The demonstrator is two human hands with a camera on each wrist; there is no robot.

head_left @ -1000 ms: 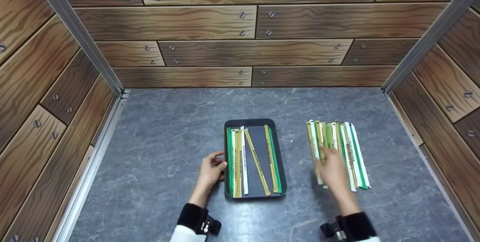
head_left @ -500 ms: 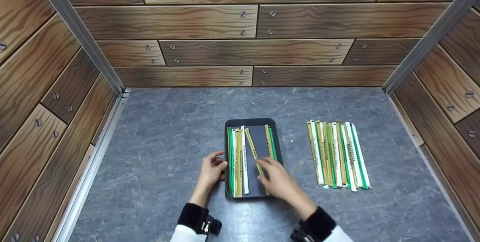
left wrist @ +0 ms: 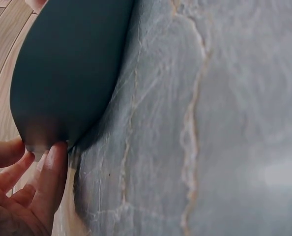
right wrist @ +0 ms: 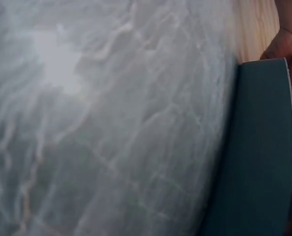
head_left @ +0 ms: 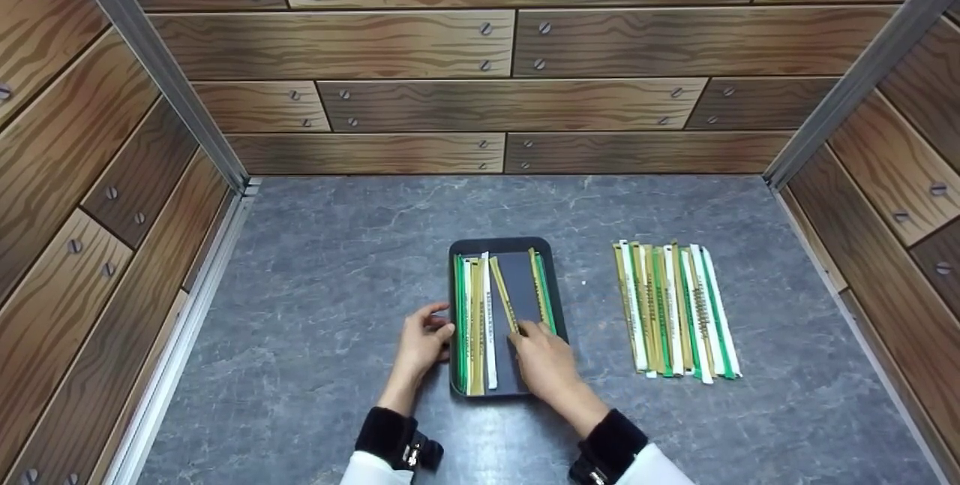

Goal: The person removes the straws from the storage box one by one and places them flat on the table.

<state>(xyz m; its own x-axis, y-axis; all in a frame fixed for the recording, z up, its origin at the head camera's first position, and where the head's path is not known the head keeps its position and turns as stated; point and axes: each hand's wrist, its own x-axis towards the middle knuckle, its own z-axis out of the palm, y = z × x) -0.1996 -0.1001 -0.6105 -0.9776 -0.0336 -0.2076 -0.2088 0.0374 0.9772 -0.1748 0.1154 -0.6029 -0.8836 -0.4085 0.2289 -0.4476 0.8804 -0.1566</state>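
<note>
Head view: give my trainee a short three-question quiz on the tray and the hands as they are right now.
1. True or false: the left hand rests against the left rim of the dark rectangular tray.
2. Which thing does the right hand touch?
A. the tilted tan paper-sleeved stick in the tray
B. the row of green, white and tan paper-sleeved sticks on the grey stone-look tabletop
3. Fill in: that row lies to the tray's ____.

Key: 1 true; 2 A; 3 right.

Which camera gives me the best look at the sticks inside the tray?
The head view: the sticks lie in plain sight in the tray. Both wrist views show only the tray's dark outer wall and the stone table, no sticks.
</note>
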